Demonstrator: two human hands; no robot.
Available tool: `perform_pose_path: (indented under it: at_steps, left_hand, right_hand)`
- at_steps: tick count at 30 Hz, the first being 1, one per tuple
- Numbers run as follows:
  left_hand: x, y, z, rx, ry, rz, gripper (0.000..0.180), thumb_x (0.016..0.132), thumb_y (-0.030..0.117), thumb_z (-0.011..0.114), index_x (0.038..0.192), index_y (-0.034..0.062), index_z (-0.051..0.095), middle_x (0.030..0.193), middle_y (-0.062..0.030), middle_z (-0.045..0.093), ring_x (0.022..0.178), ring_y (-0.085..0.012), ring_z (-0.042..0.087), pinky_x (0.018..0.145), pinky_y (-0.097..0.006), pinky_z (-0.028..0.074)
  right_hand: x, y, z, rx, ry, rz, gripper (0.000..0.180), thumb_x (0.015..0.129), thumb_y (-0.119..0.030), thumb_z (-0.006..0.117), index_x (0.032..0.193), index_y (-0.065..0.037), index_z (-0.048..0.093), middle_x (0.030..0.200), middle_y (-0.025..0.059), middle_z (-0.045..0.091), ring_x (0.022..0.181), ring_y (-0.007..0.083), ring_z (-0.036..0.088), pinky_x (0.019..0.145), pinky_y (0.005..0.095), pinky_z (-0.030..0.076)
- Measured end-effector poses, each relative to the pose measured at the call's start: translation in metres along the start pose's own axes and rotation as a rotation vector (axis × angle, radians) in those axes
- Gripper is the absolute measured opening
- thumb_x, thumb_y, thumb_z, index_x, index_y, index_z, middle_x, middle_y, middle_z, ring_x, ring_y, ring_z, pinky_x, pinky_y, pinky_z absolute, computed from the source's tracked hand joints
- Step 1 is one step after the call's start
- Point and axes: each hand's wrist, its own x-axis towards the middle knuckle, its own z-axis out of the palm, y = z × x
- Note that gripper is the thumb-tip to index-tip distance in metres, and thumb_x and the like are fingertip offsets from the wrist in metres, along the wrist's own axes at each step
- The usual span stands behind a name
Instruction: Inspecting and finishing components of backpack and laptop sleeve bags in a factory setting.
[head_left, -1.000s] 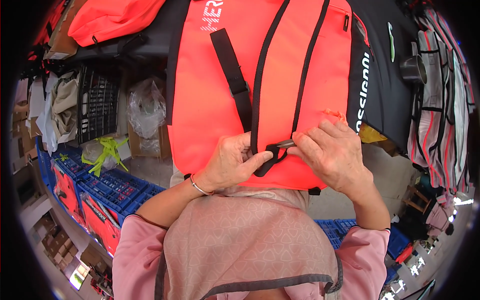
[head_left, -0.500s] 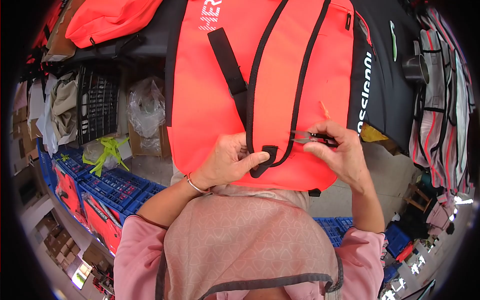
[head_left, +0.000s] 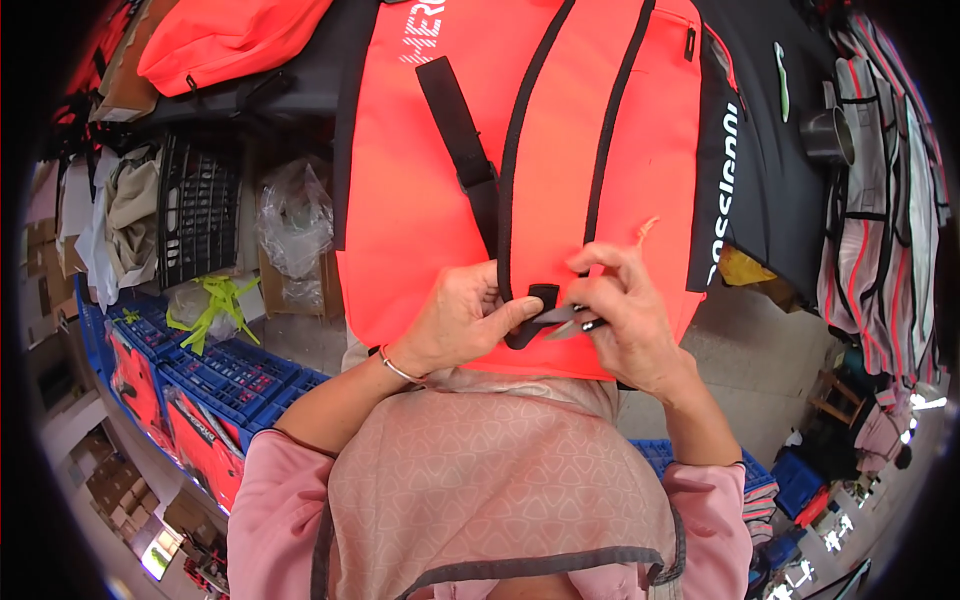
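A bright coral backpack (head_left: 430, 200) with black trim lies before me, and its padded shoulder strap (head_left: 565, 150) runs down toward me. My left hand (head_left: 465, 315) pinches the strap's lower end, the thumb beside a small black webbing tab (head_left: 545, 293). In my right hand (head_left: 630, 315) are small thread snips (head_left: 560, 322), their blades pointing left against the strap end, close to my left thumb. My right fingers partly cover the dark handles. A black webbing strap with a buckle (head_left: 478, 178) lies left of the shoulder strap. Loose orange thread (head_left: 648, 230) sits beyond my right hand.
The backpack rests on a black-covered table (head_left: 775, 190); a grey metal cup (head_left: 825, 137) and a white-green tool (head_left: 781, 80) are at its right. Another coral bag (head_left: 230, 45) lies far left. Blue crates (head_left: 225, 385) and a black basket (head_left: 197, 210) stand left. Striped fabric pieces (head_left: 870, 200) hang right.
My right hand has moved left and slightly down, bringing the snips from the strap's right edge to its lower end. My left hand keeps its hold there.
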Motion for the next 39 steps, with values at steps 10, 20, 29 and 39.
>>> perform_pose_path:
  at_steps: [10,20,29,39]
  left_hand:
    - [0.000,0.003,-0.005,-0.005,-0.074,-0.097,0.013,0.094,0.007,0.060,0.102,-0.0027,0.062,0.078,-0.0028,0.064,0.064,-0.0064,0.059,0.056,-0.023,0.051]
    - [0.005,0.010,-0.007,0.015,-0.064,-0.180,0.021,0.092,0.017,0.066,0.103,-0.0011,0.064,0.076,-0.0018,0.064,0.063,-0.0065,0.060,0.055,-0.022,0.050]
    - [0.004,0.000,0.003,0.056,-0.003,0.026,0.018,0.087,0.012,0.071,0.099,-0.0007,0.065,0.077,-0.0029,0.066,0.066,-0.0074,0.062,0.057,-0.023,0.051]
    - [0.003,0.014,0.010,0.479,0.075,0.279,0.018,0.085,0.008,0.071,0.099,-0.0010,0.065,0.075,-0.0074,0.067,0.062,-0.0103,0.063,0.056,-0.025,0.051]
  right_hand:
    - [0.010,0.014,-0.007,-0.104,-0.240,-0.116,0.025,0.073,0.005,0.058,0.095,-0.005,0.052,0.080,0.0099,0.056,0.070,0.0294,0.061,0.054,0.0382,0.047]
    - [0.010,0.023,-0.012,0.205,-0.186,0.109,0.021,0.078,0.015,0.053,0.093,0.000,0.053,0.078,0.0081,0.055,0.070,0.0164,0.060,0.064,0.0274,0.048]
    - [0.013,0.015,-0.013,0.378,-0.041,0.202,0.013,0.085,0.010,0.058,0.091,0.001,0.050,0.078,0.0091,0.058,0.073,0.0168,0.062,0.067,0.0287,0.050]
    - [-0.002,-0.002,-0.017,0.330,0.018,0.146,0.011,0.086,0.009,0.056,0.091,0.001,0.052,0.081,0.0074,0.059,0.072,0.0138,0.060,0.065,0.0262,0.049]
